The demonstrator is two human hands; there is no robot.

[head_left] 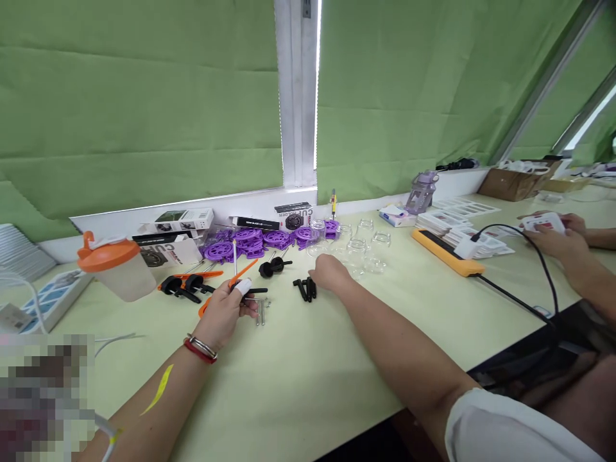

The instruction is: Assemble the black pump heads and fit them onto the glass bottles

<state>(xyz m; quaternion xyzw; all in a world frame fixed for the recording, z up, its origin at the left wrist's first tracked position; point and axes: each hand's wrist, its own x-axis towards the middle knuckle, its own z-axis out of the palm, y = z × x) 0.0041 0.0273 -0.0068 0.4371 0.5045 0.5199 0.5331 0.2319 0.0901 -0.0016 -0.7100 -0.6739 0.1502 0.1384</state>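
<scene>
My left hand (226, 311) is closed around a small black part and an orange-handled tool (242, 273); one fingertip wears a white cover. Small metal screws (261, 311) lie just right of it. My right hand (330, 273) rests knuckles up on the table beside a little heap of black parts (306, 287), fingers curled, with nothing visibly in them. Purple round plastic pieces (250, 240) and clear glass jars (359, 250) lie beyond both hands.
An orange-lidded plastic cup (115, 266) stands at left near black knob parts (185, 284) and product boxes (176, 221). A yellow-edged device (445, 253) with a black cable (539, 256) lies at right. Another person's hands (553, 234) hold a white box.
</scene>
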